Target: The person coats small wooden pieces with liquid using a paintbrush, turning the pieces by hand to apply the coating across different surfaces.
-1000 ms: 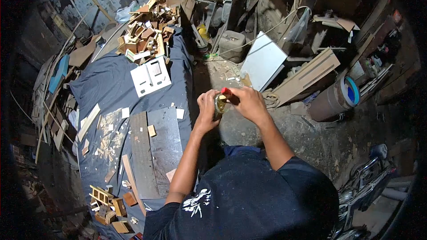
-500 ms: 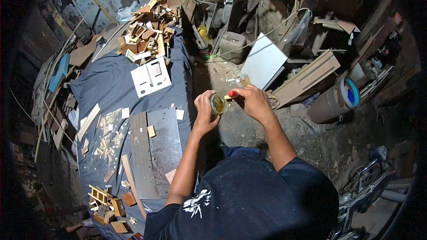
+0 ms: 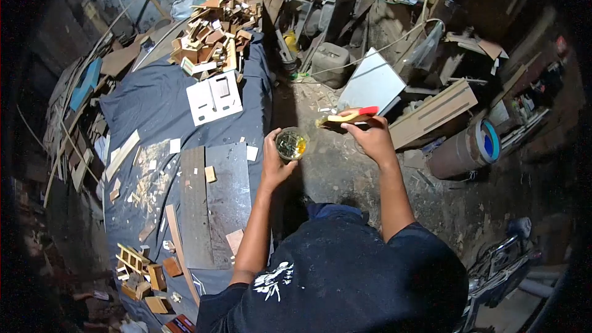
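Observation:
My left hand [image 3: 275, 159] is wrapped round a small clear jar [image 3: 290, 145], whose open mouth faces up toward me. Something dark and a yellow patch show inside it. Right of the jar, my right hand [image 3: 370, 138] grips a brush [image 3: 345, 118] with a yellow and red handle. The brush lies nearly level, its bristle end pointing left, apart from the jar. Both hands are held in the air beside the right edge of the cloth-covered table [image 3: 148, 95].
A heap of wood offcuts [image 3: 213, 37] and a white cut-out panel [image 3: 214, 98] lie on the table. Small wooden frames [image 3: 132, 259] sit near its front. On the floor stand a jerrycan [image 3: 330, 63], a white board [image 3: 372, 83] and a drum [image 3: 459, 154]. A motorbike [image 3: 502, 265] is at right.
The brush has come out of the jar's mouth and moved up and right with my right hand, turning to show its length. My left hand and jar have shifted slightly left.

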Motion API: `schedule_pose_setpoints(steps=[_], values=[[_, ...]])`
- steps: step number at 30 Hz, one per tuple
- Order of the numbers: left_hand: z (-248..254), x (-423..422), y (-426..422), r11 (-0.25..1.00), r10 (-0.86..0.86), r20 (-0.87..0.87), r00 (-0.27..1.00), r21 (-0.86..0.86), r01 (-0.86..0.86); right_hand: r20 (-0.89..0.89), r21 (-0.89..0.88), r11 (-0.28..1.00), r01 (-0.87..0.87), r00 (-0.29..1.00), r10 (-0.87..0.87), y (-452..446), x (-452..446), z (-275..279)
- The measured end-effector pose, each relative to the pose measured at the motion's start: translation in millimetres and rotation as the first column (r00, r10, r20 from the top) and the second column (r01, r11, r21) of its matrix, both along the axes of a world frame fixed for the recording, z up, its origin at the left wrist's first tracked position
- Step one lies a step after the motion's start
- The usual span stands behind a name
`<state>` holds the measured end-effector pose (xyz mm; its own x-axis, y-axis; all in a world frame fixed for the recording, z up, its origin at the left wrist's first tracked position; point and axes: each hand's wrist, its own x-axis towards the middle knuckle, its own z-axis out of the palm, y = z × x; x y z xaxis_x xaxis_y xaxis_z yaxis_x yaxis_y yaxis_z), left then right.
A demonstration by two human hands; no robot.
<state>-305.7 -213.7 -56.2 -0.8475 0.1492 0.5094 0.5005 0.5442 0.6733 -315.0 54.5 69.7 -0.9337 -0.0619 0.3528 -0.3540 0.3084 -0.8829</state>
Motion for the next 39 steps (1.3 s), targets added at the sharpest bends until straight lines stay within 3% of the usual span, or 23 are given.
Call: schedule_pose_setpoints(steps=[2,4,6,7,12,15,19,22,28,32,35,38,39], values=[[-9.5,9.1,-9.2,0.993,0.086,0.074,0.994,0.074,-0.091,0.015,0.013,1.0,-0.019,1.0,0.019,-2.0,-3.2,-7.7],[-24.9,18.3,-21.6,0.983,0.131,0.123,0.984,0.11,-0.144,0.059,-0.139,0.99,-0.03,0.997,0.039,-7.8,-5.1,-15.0],[-43.5,30.0,-34.4,0.942,0.269,0.201,0.942,0.149,-0.301,0.096,-0.115,0.992,-0.056,0.993,0.067,-13.8,-4.0,-14.8],[-48.1,37.1,-41.4,0.918,0.358,0.245,0.901,0.082,-0.387,0.155,-0.139,0.989,-0.043,0.986,0.065,-17.7,-5.0,-16.3],[-100.5,73.7,-90.5,0.791,0.573,0.231,0.786,0.095,-0.605,0.252,-0.168,0.981,-0.092,0.959,0.133,-35.8,-14.1,-30.8],[-126.4,96.7,-116.1,0.597,0.792,0.263,0.551,-0.145,-0.789,0.276,-0.18,0.973,-0.145,0.942,0.192,-46.8,-21.3,-39.1],[-148.5,110.8,-140.0,0.463,0.858,0.347,0.379,-0.204,-0.862,0.315,-0.228,0.95,-0.212,0.907,0.278,-67.7,-27.5,-40.6],[-161.7,117.0,-152.4,0.409,0.865,0.386,0.32,-0.175,-0.895,0.33,-0.24,0.933,-0.269,0.881,0.339,-85.3,-30.3,-42.1],[-149.6,148.4,-164.1,0.48,0.85,0.375,0.369,-0.264,-0.837,0.339,-0.288,0.88,-0.378,0.819,0.463,-125.4,-27.5,-50.5],[-127.5,208.5,-165.6,0.318,0.886,0.438,0.153,-0.332,-0.888,0.345,-0.364,0.843,-0.396,0.783,0.517,-145.8,-14.5,-56.1],[-120.0,269.2,-161.7,0.072,0.905,0.426,-0.021,-0.203,-0.976,0.404,-0.375,0.833,-0.407,0.737,0.542,-156.8,-3.8,-74.7],[-131.0,318.2,-147.8,-0.005,0.932,0.348,-0.106,-0.279,-0.96,0.449,-0.373,0.83,-0.415,0.702,0.553,-173.4,13.4,-92.4],[-136.4,330.4,-141.6,0.022,0.914,0.394,-0.1,-0.292,-0.956,0.456,-0.444,0.801,-0.402,0.669,0.588,-179.7,20.8,-101.3]])
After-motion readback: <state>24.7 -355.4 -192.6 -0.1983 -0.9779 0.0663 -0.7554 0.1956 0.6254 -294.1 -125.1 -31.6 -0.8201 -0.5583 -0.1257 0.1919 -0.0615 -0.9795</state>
